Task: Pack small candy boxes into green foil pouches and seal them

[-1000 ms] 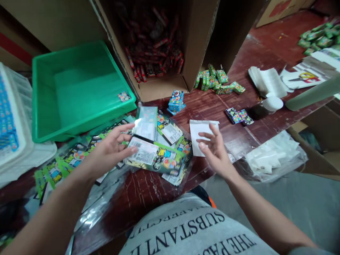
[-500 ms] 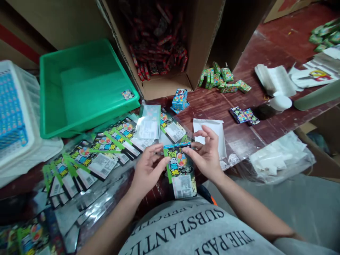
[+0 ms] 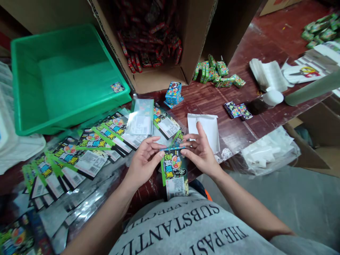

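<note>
Both my hands hold one printed plastic pouch (image 3: pixel 174 173) upright over the table's near edge, close to my body. My left hand (image 3: pixel 143 163) pinches its top left corner with thumb and fingers. My right hand (image 3: pixel 199 152) pinches the top right corner. The pouch is green and black with a round coloured logo and a white barcode label low down. More pouches of the same kind (image 3: pixel 87 152) lie fanned out in a row on the table to the left. A white paper packet (image 3: pixel 204 127) lies flat just beyond my right hand.
A green plastic tub (image 3: pixel 66 78) stands at the back left, beside an open cardboard box (image 3: pixel 159 46) of red wrapped sweets. Small blue boxes (image 3: pixel 172 94), green boxes (image 3: pixel 215 76) and dark boxes (image 3: pixel 237 110) dot the red table. A clear bag of white packets (image 3: pixel 268 152) sits right.
A second ago my left hand lay on the pile of pouches and my right hand was spread and empty. Both hands have since taken up one pouch and hold it by its top edge.
</note>
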A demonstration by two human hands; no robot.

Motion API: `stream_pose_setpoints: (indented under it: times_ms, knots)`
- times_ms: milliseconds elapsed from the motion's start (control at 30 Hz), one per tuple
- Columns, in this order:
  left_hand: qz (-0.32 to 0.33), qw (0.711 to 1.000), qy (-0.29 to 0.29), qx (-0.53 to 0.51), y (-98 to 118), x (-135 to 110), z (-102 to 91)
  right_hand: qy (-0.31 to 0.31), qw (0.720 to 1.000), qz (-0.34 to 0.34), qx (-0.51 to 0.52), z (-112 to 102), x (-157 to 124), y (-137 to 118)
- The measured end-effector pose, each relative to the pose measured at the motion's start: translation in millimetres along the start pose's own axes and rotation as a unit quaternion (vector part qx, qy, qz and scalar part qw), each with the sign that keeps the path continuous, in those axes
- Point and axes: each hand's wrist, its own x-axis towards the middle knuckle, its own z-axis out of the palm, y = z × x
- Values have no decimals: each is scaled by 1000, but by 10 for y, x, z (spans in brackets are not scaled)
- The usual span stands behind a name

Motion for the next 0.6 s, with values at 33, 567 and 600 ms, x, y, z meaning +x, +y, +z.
stream_pose_setpoints:
  times_ms: [33,567,600]
  knots:
    - [3,1000,-18,12,26,4,-6,-15,1000,4,-2,-14,6,-22]
    - [-49,988,-124,85,300,172,-12,5,987,140,77,-126,78,-316]
    - [-48,987,-135,70,291,151,-20,-6,988,135,79,-159,51,-324]
